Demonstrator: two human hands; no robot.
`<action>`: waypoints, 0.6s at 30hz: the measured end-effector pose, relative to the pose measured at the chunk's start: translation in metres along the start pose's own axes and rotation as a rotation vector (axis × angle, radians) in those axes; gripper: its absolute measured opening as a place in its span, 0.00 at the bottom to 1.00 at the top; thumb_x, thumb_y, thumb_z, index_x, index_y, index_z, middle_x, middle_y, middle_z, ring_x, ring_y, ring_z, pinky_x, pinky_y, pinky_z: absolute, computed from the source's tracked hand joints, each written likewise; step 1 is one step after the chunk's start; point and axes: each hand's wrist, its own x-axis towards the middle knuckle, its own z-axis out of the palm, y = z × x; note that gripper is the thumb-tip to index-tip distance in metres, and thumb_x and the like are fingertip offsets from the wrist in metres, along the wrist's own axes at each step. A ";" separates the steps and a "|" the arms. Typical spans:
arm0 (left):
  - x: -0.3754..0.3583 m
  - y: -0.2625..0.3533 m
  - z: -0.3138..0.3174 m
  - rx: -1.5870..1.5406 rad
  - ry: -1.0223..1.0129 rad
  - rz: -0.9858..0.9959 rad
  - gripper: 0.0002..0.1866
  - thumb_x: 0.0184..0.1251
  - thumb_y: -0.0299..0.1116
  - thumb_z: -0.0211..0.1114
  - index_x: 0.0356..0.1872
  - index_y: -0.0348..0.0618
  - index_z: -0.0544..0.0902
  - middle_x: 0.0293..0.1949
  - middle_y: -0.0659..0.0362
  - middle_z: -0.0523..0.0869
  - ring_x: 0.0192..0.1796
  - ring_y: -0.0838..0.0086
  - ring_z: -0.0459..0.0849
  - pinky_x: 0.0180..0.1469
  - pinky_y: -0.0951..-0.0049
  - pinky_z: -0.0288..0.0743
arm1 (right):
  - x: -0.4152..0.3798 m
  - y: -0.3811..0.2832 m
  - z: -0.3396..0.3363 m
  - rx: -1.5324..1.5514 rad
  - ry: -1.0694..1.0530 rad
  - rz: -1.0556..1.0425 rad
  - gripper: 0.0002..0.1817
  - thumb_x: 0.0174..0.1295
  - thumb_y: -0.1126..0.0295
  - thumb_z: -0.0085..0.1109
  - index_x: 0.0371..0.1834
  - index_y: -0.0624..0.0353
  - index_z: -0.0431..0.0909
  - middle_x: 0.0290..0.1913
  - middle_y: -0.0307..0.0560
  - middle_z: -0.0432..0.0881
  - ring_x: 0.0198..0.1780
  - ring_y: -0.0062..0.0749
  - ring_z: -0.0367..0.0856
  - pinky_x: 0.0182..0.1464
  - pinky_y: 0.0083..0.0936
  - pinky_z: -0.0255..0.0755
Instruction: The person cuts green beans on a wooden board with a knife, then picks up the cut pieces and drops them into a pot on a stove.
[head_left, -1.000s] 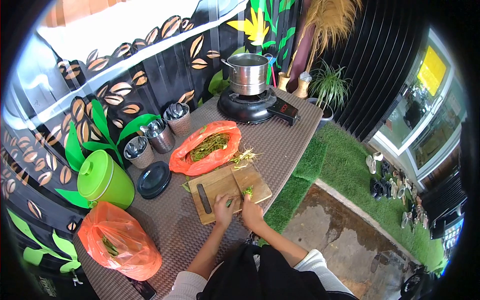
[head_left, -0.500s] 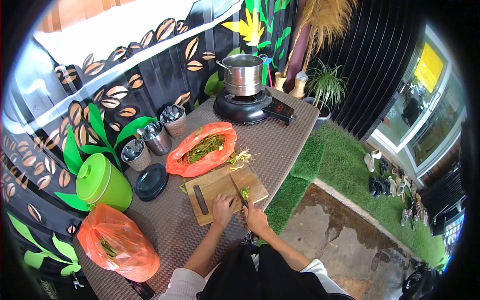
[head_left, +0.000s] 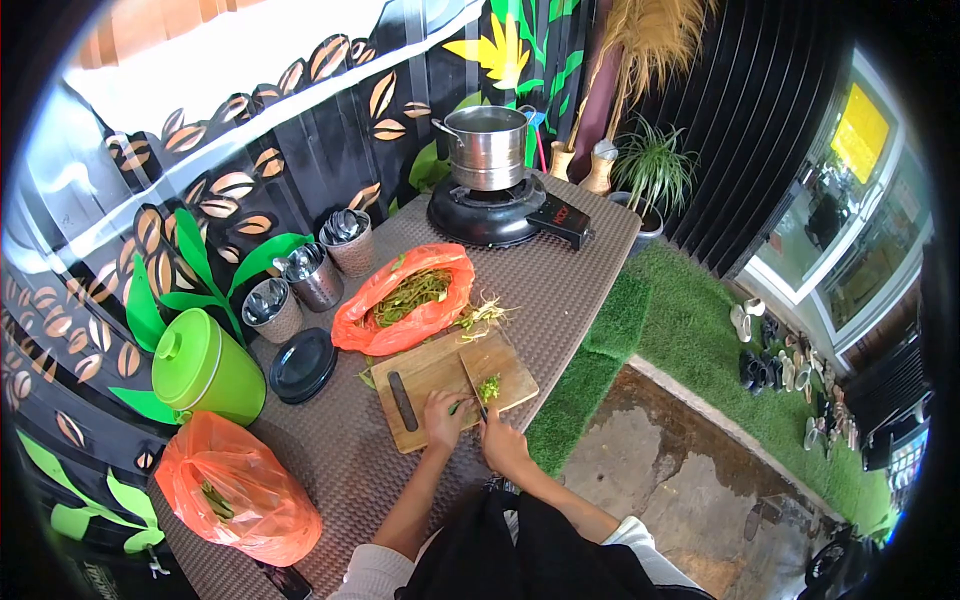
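Observation:
My right hand (head_left: 504, 445) is wrapped round the handle of a knife (head_left: 471, 377), its blade angled away from me over a wooden cutting board (head_left: 428, 372). Left of it, my left hand (head_left: 441, 419) is closed on the board, pressing green vegetable stems (head_left: 456, 407), mostly hidden under its fingers. Just right of the blade lies a small heap of chopped greens (head_left: 489, 387). Beyond the board, an orange plastic bag (head_left: 455, 262) gapes, full of long green stems. Pale root ends (head_left: 485, 313) lie beside that bag.
A second orange bag (head_left: 240, 490) stands at the near left, by a green lidded bucket (head_left: 200, 365). Dark plates (head_left: 303, 365) and several cutlery cups (head_left: 313, 277) line the wall side. A metal pot (head_left: 487, 150) sits on a black gas stove (head_left: 482, 220).
The knife and my right hand have shifted slightly left and toward me. The chopped heap beside the blade shows more fully. My left hand has moved a little to the left.

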 end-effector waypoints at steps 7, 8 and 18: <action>-0.003 0.010 -0.004 0.061 0.053 0.206 0.07 0.51 0.24 0.70 0.33 0.41 0.88 0.32 0.56 0.82 0.39 0.61 0.79 0.44 0.66 0.73 | 0.001 0.001 -0.006 0.003 0.013 -0.008 0.19 0.72 0.57 0.40 0.52 0.64 0.61 0.31 0.69 0.81 0.36 0.65 0.82 0.39 0.55 0.75; -0.004 0.009 -0.004 0.050 0.052 0.218 0.07 0.51 0.24 0.70 0.33 0.41 0.87 0.31 0.56 0.82 0.39 0.61 0.79 0.44 0.66 0.73 | -0.001 -0.002 -0.005 0.004 0.020 0.000 0.20 0.72 0.57 0.40 0.53 0.64 0.61 0.32 0.69 0.81 0.36 0.65 0.82 0.39 0.55 0.75; -0.005 0.005 -0.004 0.012 0.044 0.179 0.07 0.53 0.24 0.69 0.34 0.41 0.87 0.33 0.55 0.83 0.40 0.61 0.78 0.43 0.66 0.73 | 0.025 0.006 -0.002 0.077 0.020 -0.071 0.19 0.72 0.58 0.40 0.51 0.66 0.62 0.34 0.72 0.81 0.39 0.67 0.81 0.41 0.56 0.74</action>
